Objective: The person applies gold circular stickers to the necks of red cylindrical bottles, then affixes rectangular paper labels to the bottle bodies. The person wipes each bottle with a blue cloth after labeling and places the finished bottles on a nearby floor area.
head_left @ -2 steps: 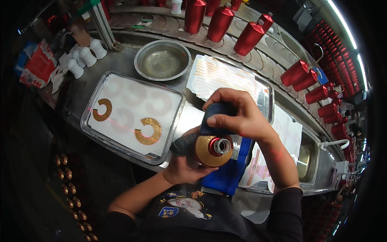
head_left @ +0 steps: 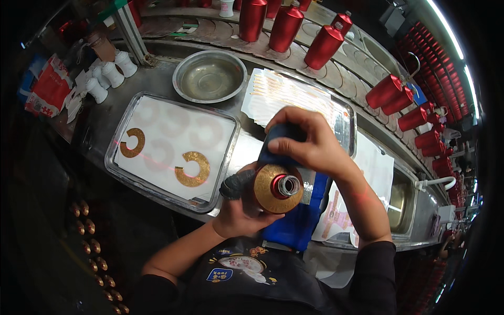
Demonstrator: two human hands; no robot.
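My left hand (head_left: 239,210) grips a bottle (head_left: 273,188) with a gold ring label on its shoulder and a red neck, its mouth pointing up toward the camera. My right hand (head_left: 310,144) presses a dark blue cloth (head_left: 278,142) against the top side of the bottle. To the left, a metal tray (head_left: 113,157) lined with white paper holds two gold C-shaped labels (head_left: 193,169), (head_left: 132,142).
A round steel bowl (head_left: 210,77) stands behind the tray. A second tray with a striped sheet (head_left: 289,92) lies to the right. Red bottles (head_left: 286,26) line the curved conveyor behind. Small white bottles (head_left: 107,73) cluster at far left. A blue cloth (head_left: 299,220) hangs at the bench edge.
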